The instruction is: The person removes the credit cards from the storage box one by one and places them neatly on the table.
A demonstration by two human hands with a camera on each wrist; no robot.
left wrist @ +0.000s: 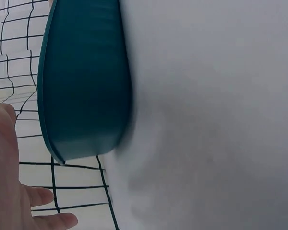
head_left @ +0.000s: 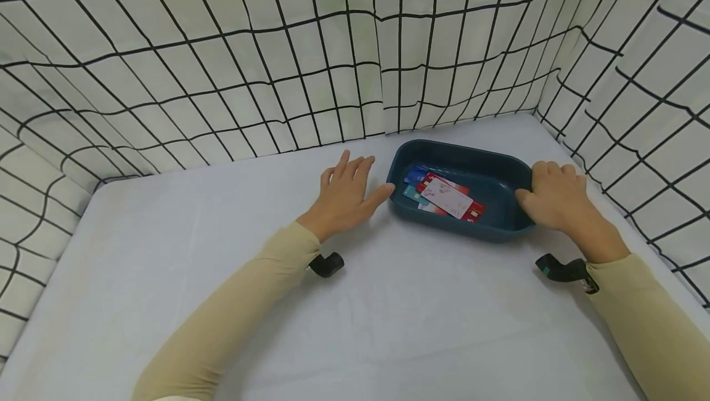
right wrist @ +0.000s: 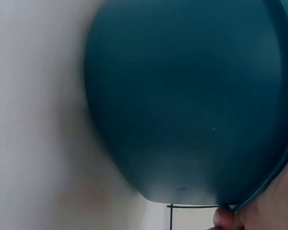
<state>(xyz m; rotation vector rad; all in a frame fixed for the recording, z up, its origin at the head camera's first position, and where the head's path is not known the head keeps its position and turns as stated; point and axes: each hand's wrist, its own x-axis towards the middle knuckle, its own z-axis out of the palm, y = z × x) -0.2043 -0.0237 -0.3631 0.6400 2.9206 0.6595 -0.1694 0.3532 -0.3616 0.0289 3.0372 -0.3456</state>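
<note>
A dark teal plastic basin [head_left: 505,231] stands on the white surface, right of centre in the head view. Several overlapping cards [head_left: 446,198], red, white and blue, lie in its left half. My right hand [head_left: 560,198] grips the basin's right end, thumb over the rim and fingers outside; the right wrist view shows fingers at the basin wall [right wrist: 182,96]. Beside the left end is my left hand [head_left: 346,198], its fingers spread and its thumb close to the rim. In the left wrist view a gap shows between that hand [left wrist: 7,167] and the basin [left wrist: 86,81].
White walls with a black grid [head_left: 333,50] stand behind the white tabletop [head_left: 388,315] and along its sides. The basin sits close to the back right corner. A black wrist device [head_left: 327,264] shows under the left sleeve, another [head_left: 563,270] by the right.
</note>
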